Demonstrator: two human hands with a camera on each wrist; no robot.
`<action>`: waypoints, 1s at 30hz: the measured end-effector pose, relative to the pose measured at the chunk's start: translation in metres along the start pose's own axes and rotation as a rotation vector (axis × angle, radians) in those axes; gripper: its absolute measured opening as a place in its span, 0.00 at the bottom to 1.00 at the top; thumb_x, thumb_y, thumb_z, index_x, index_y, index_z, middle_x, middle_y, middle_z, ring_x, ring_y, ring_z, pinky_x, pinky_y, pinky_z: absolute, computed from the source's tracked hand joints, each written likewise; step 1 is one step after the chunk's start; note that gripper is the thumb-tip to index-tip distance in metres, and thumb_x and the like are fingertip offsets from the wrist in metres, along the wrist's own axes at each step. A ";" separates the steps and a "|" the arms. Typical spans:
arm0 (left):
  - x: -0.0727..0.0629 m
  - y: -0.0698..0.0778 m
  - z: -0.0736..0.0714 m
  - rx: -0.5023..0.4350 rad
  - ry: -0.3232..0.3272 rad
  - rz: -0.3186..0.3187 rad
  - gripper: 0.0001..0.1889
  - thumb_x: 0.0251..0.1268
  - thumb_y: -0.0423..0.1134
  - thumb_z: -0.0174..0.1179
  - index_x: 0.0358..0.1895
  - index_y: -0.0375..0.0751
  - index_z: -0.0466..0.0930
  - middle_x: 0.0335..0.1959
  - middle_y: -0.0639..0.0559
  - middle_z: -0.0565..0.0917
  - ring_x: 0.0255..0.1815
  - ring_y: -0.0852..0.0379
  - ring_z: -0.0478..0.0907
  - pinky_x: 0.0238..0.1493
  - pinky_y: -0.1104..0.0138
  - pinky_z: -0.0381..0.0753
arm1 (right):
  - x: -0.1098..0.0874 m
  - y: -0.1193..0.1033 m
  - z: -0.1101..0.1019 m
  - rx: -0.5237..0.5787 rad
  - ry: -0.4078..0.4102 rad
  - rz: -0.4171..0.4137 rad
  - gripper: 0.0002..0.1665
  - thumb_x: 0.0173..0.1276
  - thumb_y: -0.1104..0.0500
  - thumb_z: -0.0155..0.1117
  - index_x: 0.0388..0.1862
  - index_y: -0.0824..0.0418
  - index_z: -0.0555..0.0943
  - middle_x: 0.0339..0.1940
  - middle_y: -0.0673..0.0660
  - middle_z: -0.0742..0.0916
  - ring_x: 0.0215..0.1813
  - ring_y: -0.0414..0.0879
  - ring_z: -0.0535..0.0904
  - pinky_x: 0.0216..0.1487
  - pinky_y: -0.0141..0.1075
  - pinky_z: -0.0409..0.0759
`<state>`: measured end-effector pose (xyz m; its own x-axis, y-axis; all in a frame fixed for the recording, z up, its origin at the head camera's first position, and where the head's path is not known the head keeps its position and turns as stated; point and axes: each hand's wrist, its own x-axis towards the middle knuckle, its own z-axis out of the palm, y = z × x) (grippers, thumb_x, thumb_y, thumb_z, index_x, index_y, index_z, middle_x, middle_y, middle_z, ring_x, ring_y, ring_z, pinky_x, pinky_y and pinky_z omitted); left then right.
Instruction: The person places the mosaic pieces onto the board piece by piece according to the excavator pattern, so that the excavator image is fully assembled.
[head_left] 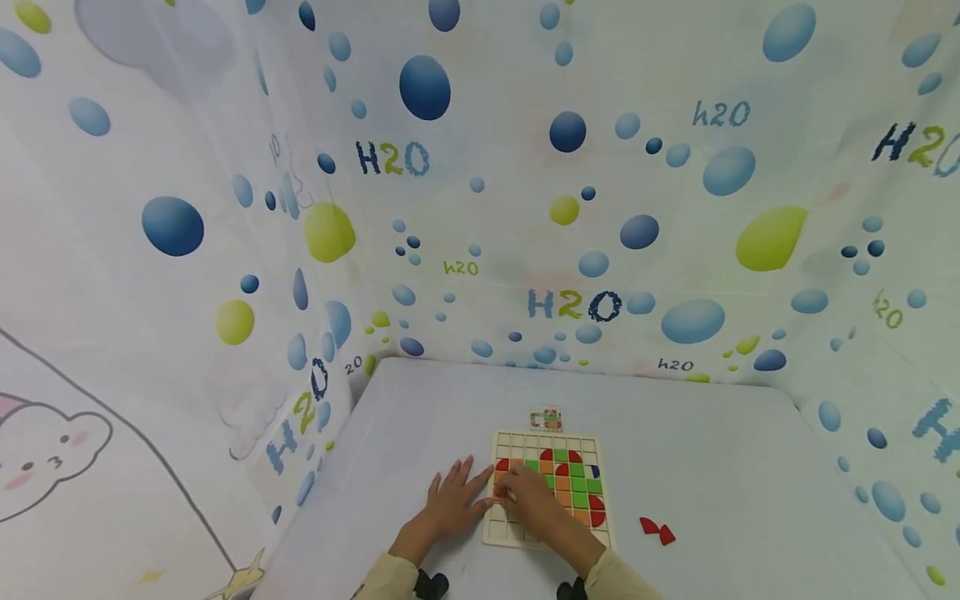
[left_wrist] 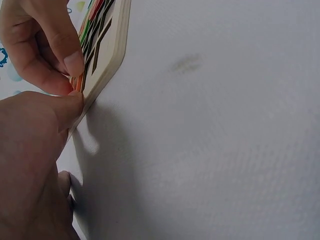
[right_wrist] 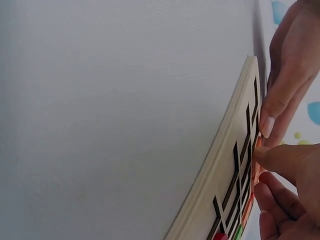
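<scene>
A light wooden grid board (head_left: 512,534) lies on the table, many of its cells filled with red, green and orange tiles. My left hand (head_left: 453,502) rests at its left edge, fingers spread, with the thumb on the rim. Over the board's left columns, my right hand (head_left: 531,498) bends its fingers down and pinches a small orange-red tile (right_wrist: 257,171) at a cell. The fingertips hide most of that tile. In the left wrist view, the left thumb (left_wrist: 70,106) lies right beside the right fingertips. One blue piece (head_left: 595,472) sits near the board's right side.
Two red quarter-round pieces (head_left: 657,531) lie on the white table (head_left: 720,467) to the right of the board. Just behind the board is a small pattern card (head_left: 546,418). Printed cloth walls (head_left: 510,250) rise behind and at both sides of the table.
</scene>
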<state>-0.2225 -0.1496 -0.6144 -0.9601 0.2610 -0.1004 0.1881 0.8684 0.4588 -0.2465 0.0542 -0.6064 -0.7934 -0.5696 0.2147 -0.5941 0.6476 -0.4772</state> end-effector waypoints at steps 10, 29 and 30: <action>0.002 -0.004 0.012 -0.029 0.026 -0.011 0.32 0.80 0.59 0.54 0.82 0.56 0.65 0.85 0.36 0.58 0.85 0.31 0.51 0.78 0.28 0.44 | -0.020 0.009 -0.043 0.112 0.002 0.091 0.09 0.72 0.62 0.73 0.49 0.58 0.87 0.47 0.53 0.86 0.50 0.52 0.84 0.49 0.46 0.86; 0.002 -0.004 0.009 -0.042 0.011 -0.020 0.33 0.81 0.61 0.53 0.83 0.58 0.63 0.85 0.35 0.56 0.86 0.30 0.48 0.79 0.28 0.41 | -0.127 0.120 -0.121 -0.101 -0.172 0.598 0.18 0.57 0.61 0.83 0.39 0.54 0.81 0.36 0.50 0.83 0.42 0.51 0.76 0.47 0.60 0.72; 0.002 -0.003 0.008 -0.042 0.004 -0.019 0.33 0.81 0.60 0.53 0.83 0.58 0.63 0.85 0.35 0.56 0.86 0.30 0.49 0.79 0.28 0.41 | -0.128 0.121 -0.119 -0.093 -0.160 0.594 0.17 0.59 0.61 0.82 0.38 0.54 0.80 0.35 0.50 0.82 0.41 0.50 0.76 0.46 0.60 0.71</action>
<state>-0.2235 -0.1481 -0.6226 -0.9643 0.2429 -0.1054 0.1613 0.8544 0.4939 -0.2325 0.2659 -0.5902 -0.9664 -0.1630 -0.1986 -0.0725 0.9145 -0.3979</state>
